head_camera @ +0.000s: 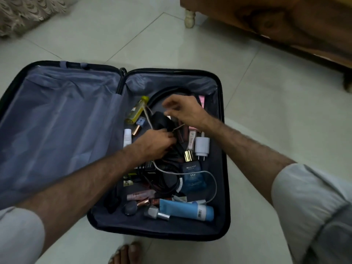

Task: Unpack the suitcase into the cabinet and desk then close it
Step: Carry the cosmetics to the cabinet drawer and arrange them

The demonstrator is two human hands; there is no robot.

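An open dark suitcase (pixel 225 130) lies on the floor, its left half showing only grey lining. The right half holds several toiletries: a yellow bottle (pixel 137 110), a blue tube (pixel 187 210), a blue perfume box (pixel 192 176), a white charger plug (pixel 202 146) with its cable (pixel 214 184), lipsticks and black cords. My left hand (pixel 155 142) grips a dark bundle of cords in the middle of the pile. My right hand (pixel 183 111) hovers just above it, fingers curled and pinching a thin item; it is blurred.
A wooden cabinet or bed frame (pixel 276 21) with a pale leg (pixel 189 18) stands at the back right. A patterned fabric (pixel 24 14) lies at the top left. Pale floor tiles surround the suitcase. My bare toes (pixel 126 253) show at the bottom edge.
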